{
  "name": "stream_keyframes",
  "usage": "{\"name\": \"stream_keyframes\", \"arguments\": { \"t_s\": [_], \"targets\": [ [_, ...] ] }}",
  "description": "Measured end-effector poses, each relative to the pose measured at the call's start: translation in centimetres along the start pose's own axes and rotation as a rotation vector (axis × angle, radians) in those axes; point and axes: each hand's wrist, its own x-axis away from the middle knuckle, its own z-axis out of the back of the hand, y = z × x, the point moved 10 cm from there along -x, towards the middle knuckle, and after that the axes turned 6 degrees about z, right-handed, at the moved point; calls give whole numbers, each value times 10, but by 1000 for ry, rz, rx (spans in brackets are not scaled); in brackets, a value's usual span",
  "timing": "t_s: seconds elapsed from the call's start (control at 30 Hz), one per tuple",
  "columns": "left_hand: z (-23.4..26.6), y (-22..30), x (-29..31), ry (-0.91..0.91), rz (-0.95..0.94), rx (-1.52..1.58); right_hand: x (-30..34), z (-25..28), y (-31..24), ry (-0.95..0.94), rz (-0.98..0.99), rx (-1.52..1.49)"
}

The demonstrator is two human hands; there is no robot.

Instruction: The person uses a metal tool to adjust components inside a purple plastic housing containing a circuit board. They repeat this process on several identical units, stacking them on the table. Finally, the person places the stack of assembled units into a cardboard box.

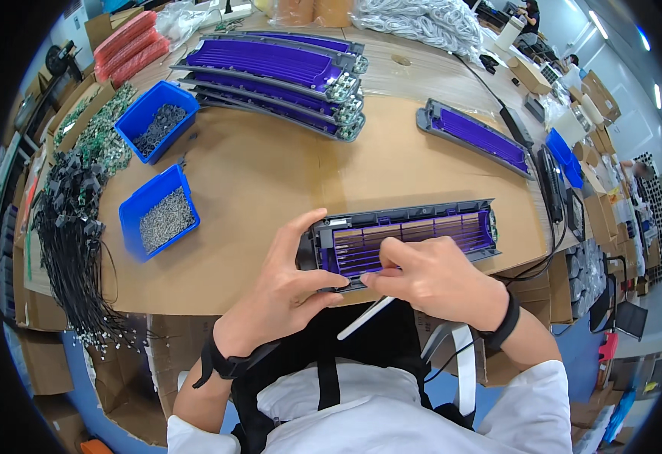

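Note:
A long grey housing with a purple slatted insert [414, 213] lies across the cardboard-covered table edge in front of me. Its left end is between the thumb and fingers of my left hand [274, 291], the forefinger reaching to the far corner and the thumb on the near rim. Over the near rim, my right hand [440, 280] is closed in a pinch, thumb and forefinger touching the housing close to my left thumb. Whatever sits between those fingertips is too small or hidden. A small green circuit board [493, 223] shows at the housing's right end.
Stacked purple-and-grey panels [263, 64] stand at the back. Left are a blue bin of dark small parts [125, 125], a blue bin of silver screws [130, 219] and bundled black cables [70, 227]. Another housing [478, 138] lies back right, near a black corded tool [550, 181].

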Motion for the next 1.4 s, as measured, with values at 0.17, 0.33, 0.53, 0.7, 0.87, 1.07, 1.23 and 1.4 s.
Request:
{"name": "stream_keyframes", "arguments": {
  "t_s": [0.17,0.33,0.53,0.7,0.87,1.07,1.23,1.4],
  "targets": [
    [0,2,-1,-18,9,10,9,1,12,11,-44,-22],
    [10,-7,7,-36,40,20,20,10,17,-14,-71,-52],
    [18,-12,10,-99,64,53,6,0,4,-2,-21,-77],
    [44,-8,15,13,70,-117,-9,-10,-5,-2,-67,-83],
    [32,19,15,237,-27,-223,-21,-17,3,42,-218,-77],
    [17,11,18,367,10,-215,-12,-9,7,-23,-279,-140],
    [17,12,18,376,18,-204,5,4,13,-91,-313,-336],
    [19,13,17,360,-9,-217,1,8,11,-95,-318,-322]
  ]
}}
